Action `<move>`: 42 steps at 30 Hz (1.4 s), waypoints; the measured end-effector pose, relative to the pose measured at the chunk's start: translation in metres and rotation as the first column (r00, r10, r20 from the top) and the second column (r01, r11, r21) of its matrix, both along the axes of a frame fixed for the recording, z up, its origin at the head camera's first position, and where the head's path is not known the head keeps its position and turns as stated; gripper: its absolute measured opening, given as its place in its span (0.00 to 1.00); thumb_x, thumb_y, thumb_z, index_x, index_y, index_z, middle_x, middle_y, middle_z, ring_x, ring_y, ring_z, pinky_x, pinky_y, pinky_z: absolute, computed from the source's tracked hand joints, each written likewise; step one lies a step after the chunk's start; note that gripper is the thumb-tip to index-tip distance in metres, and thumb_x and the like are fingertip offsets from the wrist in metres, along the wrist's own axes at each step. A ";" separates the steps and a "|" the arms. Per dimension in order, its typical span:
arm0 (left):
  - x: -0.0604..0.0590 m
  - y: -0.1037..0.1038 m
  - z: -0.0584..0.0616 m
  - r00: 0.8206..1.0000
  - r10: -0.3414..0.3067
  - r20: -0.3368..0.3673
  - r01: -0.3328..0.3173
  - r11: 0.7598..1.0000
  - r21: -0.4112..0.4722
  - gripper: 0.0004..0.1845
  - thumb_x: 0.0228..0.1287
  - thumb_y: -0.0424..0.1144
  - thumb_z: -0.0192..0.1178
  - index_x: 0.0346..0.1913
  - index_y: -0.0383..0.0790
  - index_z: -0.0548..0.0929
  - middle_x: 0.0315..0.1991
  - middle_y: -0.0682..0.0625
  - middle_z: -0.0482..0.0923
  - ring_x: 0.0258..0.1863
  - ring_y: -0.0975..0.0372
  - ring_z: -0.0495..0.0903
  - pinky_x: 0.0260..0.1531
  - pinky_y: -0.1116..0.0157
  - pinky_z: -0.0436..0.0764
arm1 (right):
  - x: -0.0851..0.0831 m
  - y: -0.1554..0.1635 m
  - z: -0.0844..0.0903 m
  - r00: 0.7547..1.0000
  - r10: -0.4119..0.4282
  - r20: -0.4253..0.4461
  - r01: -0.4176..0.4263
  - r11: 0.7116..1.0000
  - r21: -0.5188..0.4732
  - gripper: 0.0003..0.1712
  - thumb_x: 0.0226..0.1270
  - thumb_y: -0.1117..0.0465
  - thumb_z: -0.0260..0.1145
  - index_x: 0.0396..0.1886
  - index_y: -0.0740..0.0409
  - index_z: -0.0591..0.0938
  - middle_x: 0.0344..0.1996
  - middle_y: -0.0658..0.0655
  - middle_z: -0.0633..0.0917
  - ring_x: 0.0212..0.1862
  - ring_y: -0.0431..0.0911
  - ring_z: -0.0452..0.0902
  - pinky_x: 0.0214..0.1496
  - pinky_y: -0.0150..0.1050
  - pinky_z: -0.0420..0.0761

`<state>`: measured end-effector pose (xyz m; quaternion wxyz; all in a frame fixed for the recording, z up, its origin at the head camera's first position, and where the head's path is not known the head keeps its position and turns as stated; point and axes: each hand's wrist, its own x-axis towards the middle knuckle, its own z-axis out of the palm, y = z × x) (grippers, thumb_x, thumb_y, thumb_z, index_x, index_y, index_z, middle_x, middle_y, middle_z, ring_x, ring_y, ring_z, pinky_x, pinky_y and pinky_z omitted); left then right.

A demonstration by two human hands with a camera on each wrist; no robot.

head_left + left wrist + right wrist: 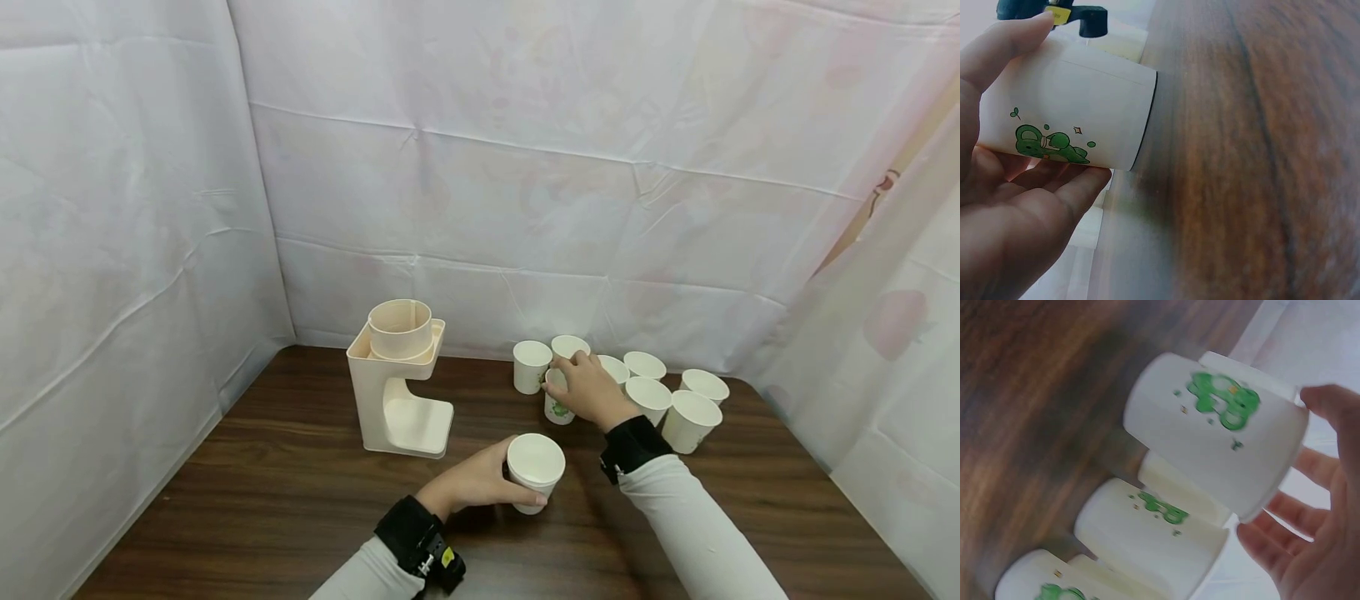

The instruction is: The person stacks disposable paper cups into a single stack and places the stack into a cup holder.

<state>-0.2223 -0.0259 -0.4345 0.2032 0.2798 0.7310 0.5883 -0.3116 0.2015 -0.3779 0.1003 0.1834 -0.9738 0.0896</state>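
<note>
My left hand (504,477) grips a white paper cup (536,471) near the table's front middle, thumb on one side and fingers (1054,206) on the other. Green print shows on that cup (1097,100) in the left wrist view. Farther back, my right hand (561,385) holds another printed cup (557,407) by its rim at the edge of a cluster of cups. The right wrist view shows this cup (1210,437) between thumb and fingers (1329,550), blurred. Whether it touches the table I cannot tell.
A cream cup dispenser stand (401,383) sits at the back left of the dark wooden table (285,500). Several more white cups (678,404) stand upright at the back right. White sheets hang on the left, back and right sides.
</note>
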 end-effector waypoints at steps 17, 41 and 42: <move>0.000 0.000 0.001 1.000 0.017 -0.001 -0.017 1.000 -0.020 0.38 0.54 0.35 0.76 0.68 0.44 0.70 0.53 0.56 0.79 0.54 0.63 0.77 0.57 0.60 0.73 | 0.007 0.005 0.021 0.980 0.083 0.182 -0.081 0.997 -0.020 0.27 0.63 0.44 0.71 0.56 0.53 0.80 0.48 0.67 0.76 0.48 0.62 0.77 0.46 0.54 0.78; 0.001 0.001 0.003 1.000 0.006 0.010 -0.006 1.000 -0.020 0.38 0.55 0.34 0.75 0.68 0.45 0.70 0.53 0.56 0.79 0.55 0.63 0.77 0.59 0.58 0.71 | 0.021 0.012 0.026 0.948 0.154 0.280 -0.129 0.986 -0.108 0.22 0.60 0.51 0.73 0.52 0.53 0.82 0.48 0.62 0.79 0.48 0.54 0.76 0.47 0.52 0.78; 0.001 0.001 0.003 1.000 0.006 0.010 -0.006 1.000 -0.019 0.38 0.55 0.34 0.75 0.68 0.45 0.70 0.53 0.56 0.79 0.55 0.63 0.77 0.59 0.59 0.71 | 0.022 0.012 0.027 0.947 0.158 0.281 -0.133 0.986 -0.105 0.22 0.59 0.52 0.74 0.52 0.53 0.82 0.47 0.62 0.79 0.47 0.54 0.76 0.47 0.51 0.78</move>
